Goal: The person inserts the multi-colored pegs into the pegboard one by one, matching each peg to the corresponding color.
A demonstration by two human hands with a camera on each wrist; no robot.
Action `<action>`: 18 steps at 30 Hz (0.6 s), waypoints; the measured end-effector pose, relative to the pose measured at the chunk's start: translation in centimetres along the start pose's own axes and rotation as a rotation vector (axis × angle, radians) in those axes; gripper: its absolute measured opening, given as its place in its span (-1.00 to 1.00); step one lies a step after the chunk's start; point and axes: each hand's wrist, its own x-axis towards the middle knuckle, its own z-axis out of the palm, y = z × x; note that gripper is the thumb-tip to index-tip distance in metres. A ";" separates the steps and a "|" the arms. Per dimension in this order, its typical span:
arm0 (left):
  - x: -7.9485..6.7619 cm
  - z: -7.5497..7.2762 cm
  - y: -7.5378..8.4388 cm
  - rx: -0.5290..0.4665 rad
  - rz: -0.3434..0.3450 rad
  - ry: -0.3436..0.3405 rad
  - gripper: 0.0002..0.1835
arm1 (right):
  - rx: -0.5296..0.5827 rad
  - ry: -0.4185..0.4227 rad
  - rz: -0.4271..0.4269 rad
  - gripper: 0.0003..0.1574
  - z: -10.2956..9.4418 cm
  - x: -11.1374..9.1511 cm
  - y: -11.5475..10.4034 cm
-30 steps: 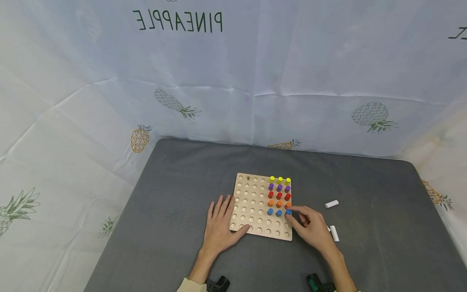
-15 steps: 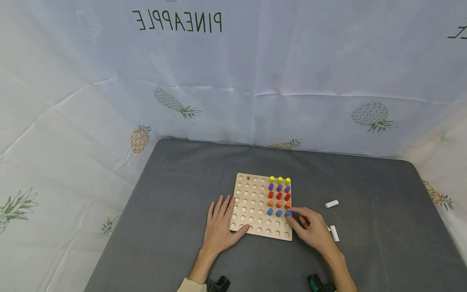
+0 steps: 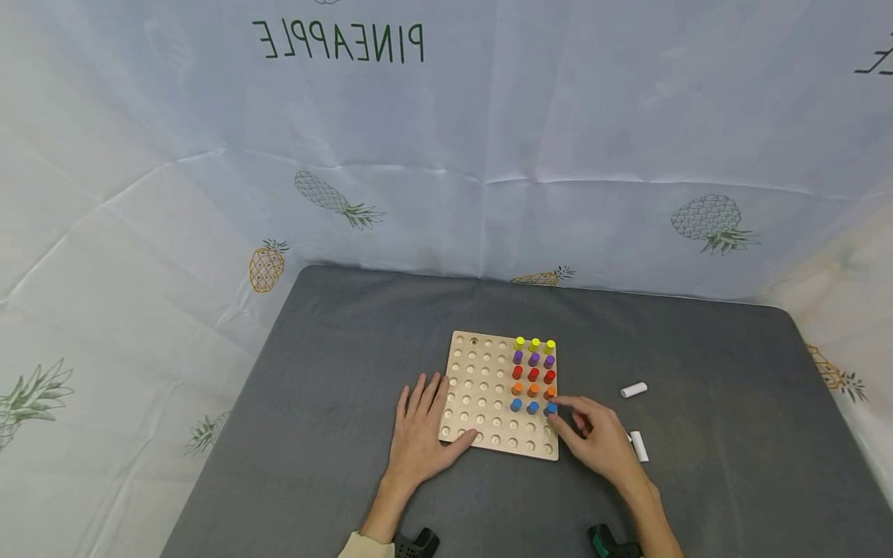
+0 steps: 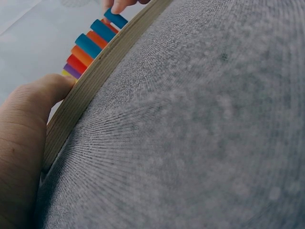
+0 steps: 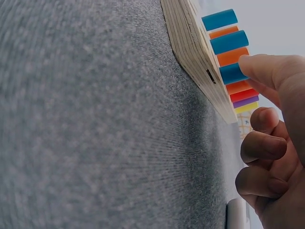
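A light wooden pegboard [image 3: 488, 425] with rows of round holes lies on the grey table. Yellow, purple, red, orange and blue pegs stand in its right-hand columns, one colour to a row. My right hand [image 3: 598, 439] pinches the rightmost blue peg [image 3: 551, 408] between thumb and index finger; in the right wrist view that blue peg [image 5: 232, 73] stands upright on the board, the other fingers curled beside it. My left hand [image 3: 417, 443] rests at the board's left edge, fingers straight, thumb over the near edge. In the left wrist view its thumb [image 4: 55, 88] touches the board's rim.
Right of the board, a white peg [image 3: 634, 390] lies on the grey cloth. Nearer me lies another white peg [image 3: 639, 446], with part of one more showing beside my right hand. A pineapple-print curtain [image 3: 418, 116] hangs behind the table.
The pinched blue peg and the right fingertips have shifted very slightly toward me since a second ago. My left hand and the board have stayed put.
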 end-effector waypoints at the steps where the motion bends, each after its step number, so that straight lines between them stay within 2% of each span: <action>1: 0.0 0.0 0.0 0.001 -0.001 -0.001 0.06 | -0.002 0.000 0.001 -0.76 0.0 0.0 0.0; 10: 0.0 0.0 0.0 0.003 0.001 0.005 0.06 | -0.003 -0.010 0.022 -0.74 -0.2 0.0 0.0; 18: 0.1 0.0 0.0 0.009 0.007 0.011 0.05 | -0.014 0.041 0.023 -0.71 -1.4 -0.4 0.7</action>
